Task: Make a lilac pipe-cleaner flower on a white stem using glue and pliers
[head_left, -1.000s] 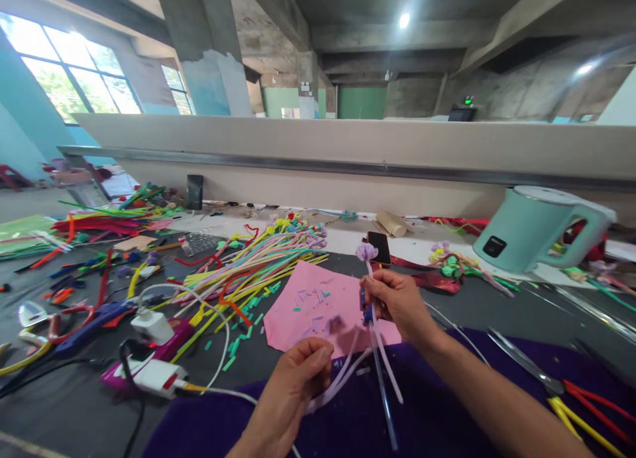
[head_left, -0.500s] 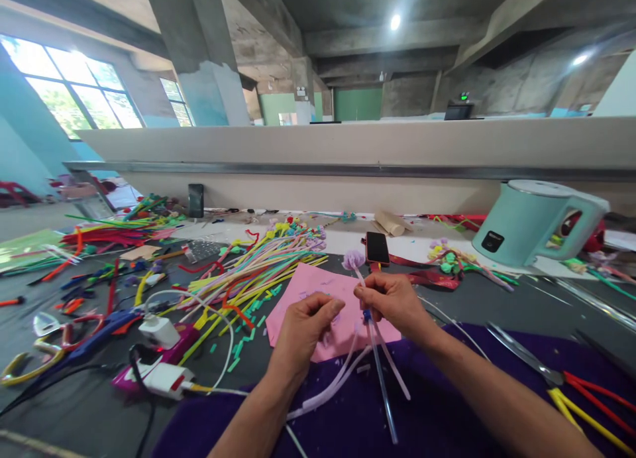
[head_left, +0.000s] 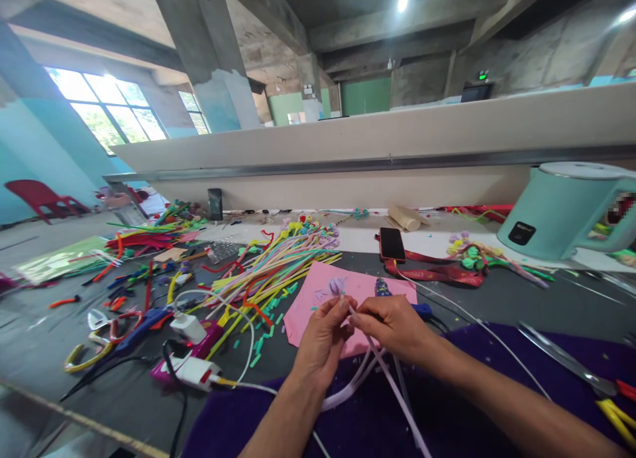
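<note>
My left hand (head_left: 320,342) is closed, with thumb and forefinger pinched at a small lilac pipe-cleaner flower (head_left: 336,286). Close against it on the right, my right hand (head_left: 395,324) pinches a long lilac pipe cleaner (head_left: 397,395), whose free end slants down toward me. The fingers partly hide where flower and stem meet. Below both hands, more lilac pipe cleaners (head_left: 348,393) curve over a dark purple cloth (head_left: 248,418). A pink sheet (head_left: 303,312) lies under the hands. Just beyond my right hand is a glue gun (head_left: 382,287), mostly covered.
At left are a heap of coloured pipe cleaners (head_left: 278,266), pliers (head_left: 106,335) and a power strip (head_left: 199,348) with chargers and cables. A phone (head_left: 392,244) with a red lanyard and a mint kettle (head_left: 561,209) stand behind. Scissors (head_left: 571,362) lie at right.
My hands have come together over the pink sheet. The flower has moved left and down from above my right hand to my left fingertips. The view has turned slightly left.
</note>
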Demonstrator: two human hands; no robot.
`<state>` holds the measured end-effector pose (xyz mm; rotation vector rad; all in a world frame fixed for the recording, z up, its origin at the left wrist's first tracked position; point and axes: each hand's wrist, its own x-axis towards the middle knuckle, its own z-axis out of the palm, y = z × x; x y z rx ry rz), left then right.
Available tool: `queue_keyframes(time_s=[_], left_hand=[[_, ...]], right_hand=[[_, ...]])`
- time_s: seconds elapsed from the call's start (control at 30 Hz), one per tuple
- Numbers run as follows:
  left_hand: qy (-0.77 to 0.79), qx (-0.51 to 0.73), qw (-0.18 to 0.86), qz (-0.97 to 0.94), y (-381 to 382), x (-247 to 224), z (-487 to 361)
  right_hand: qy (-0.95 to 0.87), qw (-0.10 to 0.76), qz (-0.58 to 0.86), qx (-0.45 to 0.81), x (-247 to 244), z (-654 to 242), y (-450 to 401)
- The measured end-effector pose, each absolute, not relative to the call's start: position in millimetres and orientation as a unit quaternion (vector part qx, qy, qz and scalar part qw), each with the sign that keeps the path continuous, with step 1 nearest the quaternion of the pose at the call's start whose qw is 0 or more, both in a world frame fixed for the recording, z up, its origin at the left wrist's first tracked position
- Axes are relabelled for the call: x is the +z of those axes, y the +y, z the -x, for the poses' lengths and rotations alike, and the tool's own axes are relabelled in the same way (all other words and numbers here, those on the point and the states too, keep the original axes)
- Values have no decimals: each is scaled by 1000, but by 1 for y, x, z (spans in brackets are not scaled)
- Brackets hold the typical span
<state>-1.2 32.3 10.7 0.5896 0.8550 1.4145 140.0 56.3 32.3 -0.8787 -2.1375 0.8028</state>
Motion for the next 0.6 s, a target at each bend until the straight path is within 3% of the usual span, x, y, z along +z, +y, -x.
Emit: queue_keyframes(time_s=[0.2,0.4,0.6], left_hand=[[349,609,676,-224,29,13,17],[357,577,697,-231,28,16,15],[386,563,682,-262,28,15,10]], right_hand=[[-794,371,357,323,46,-154,62],[-686,412,355,483,65,-171,71],[-741,393,395,374,106,-200,70]])
